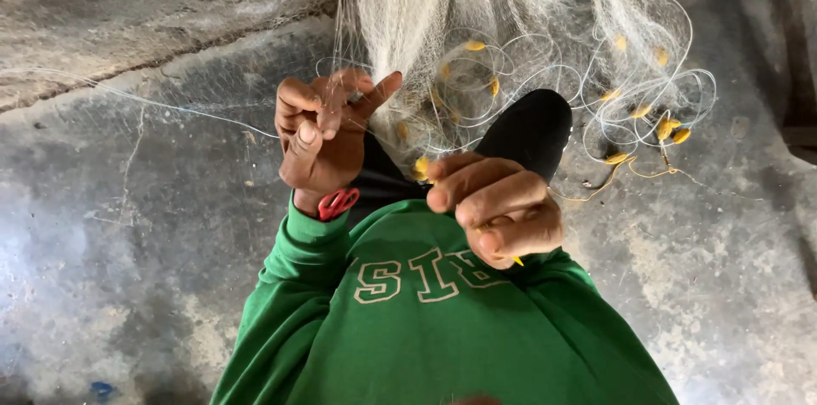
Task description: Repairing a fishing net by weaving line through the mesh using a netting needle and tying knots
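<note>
A pale fishing net (442, 5) hangs down from the top and spreads over my lap, with several small yellow floats (671, 128) strung on its looped line. My left hand (323, 137) is curled around fine net strands, one finger pointing up to the right. Small red-handled scissors (339, 202) sit at that wrist. My right hand (498, 208) is closed on a thin yellow netting needle (516, 260), whose tip pokes out below the fingers. Both hands are above my green sweatshirt (442, 328).
Grey, stained concrete floor (128, 226) lies all around, with a crack and a rougher slab at the upper left. A thin line (170, 105) stretches left from the net. My dark-trousered knee (532, 128) lies under the net.
</note>
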